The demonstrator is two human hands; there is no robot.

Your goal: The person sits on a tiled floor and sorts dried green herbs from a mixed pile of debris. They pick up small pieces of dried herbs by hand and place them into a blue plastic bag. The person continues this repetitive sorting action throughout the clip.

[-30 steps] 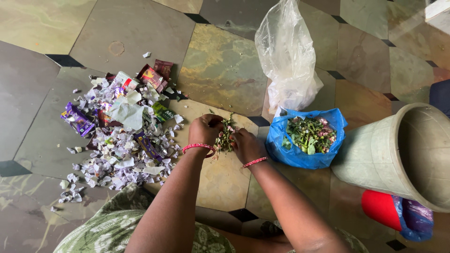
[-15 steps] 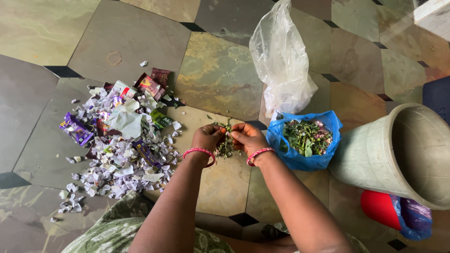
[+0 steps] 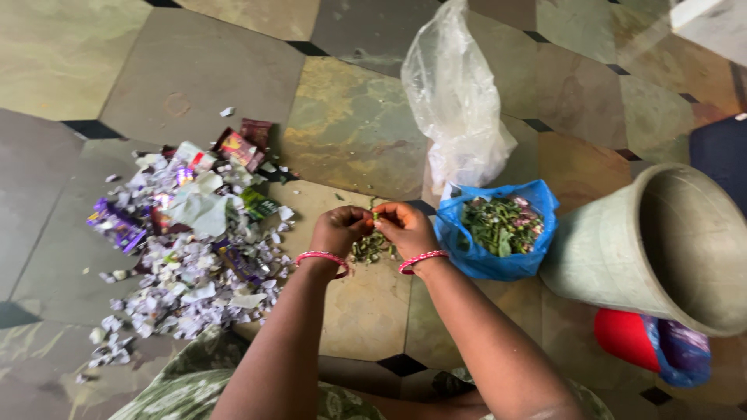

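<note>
Both hands, left hand (image 3: 341, 228) and right hand (image 3: 406, 229), pinch green sprigs (image 3: 372, 245) over stone-tiled floor (image 3: 354, 128).

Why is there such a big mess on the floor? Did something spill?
Yes, a heap of torn paper bits and wrappers lies scattered over the floor tiles beside the left hand. The grey bucket lies tipped on its side. A small pile of green scraps sits under the right hand.

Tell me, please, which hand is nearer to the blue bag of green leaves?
The right hand. It is just left of the blue bag in the picture, close to its rim. The left hand is farther left, beyond the right hand, beside the pile of torn paper.
</note>
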